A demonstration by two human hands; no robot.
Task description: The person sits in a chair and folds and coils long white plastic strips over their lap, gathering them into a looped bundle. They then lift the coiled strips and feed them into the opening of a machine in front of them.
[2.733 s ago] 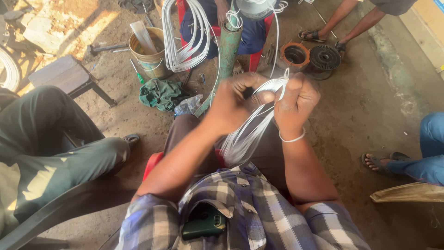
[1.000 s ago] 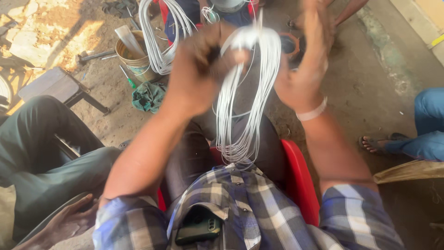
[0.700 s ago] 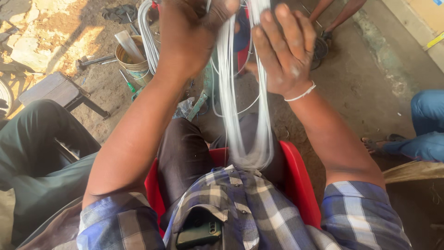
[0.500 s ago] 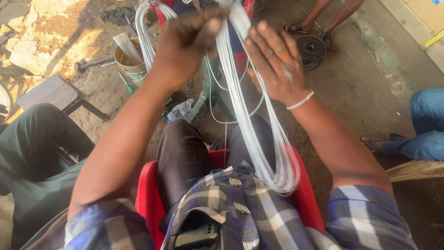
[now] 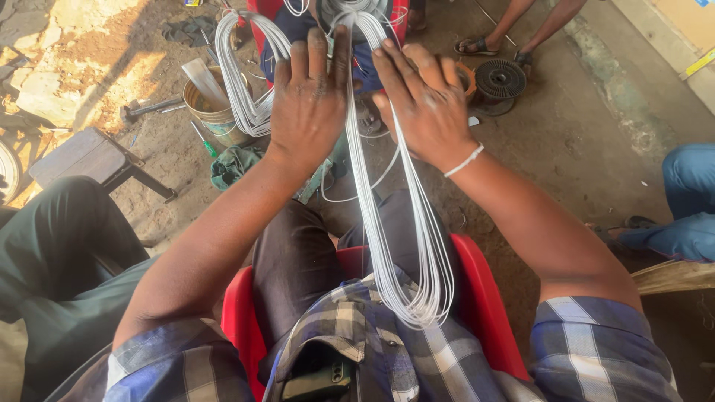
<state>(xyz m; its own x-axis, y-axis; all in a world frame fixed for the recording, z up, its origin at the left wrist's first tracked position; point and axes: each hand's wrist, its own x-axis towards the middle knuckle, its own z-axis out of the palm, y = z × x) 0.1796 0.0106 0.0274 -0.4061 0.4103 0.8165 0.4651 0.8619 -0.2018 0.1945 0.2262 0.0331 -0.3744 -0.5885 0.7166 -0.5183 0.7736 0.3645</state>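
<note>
Right now the wire loop (image 5: 395, 246) hangs lengthwise between the two hands, its long axis running from the fingers down to the red chair (image 5: 477, 298), where its bend rests on the checked shirt. Left hand (image 5: 309, 93) and right hand (image 5: 424, 104) lie flat with fingers spread, side by side, pressing the strands from either side, equally near.
</note>
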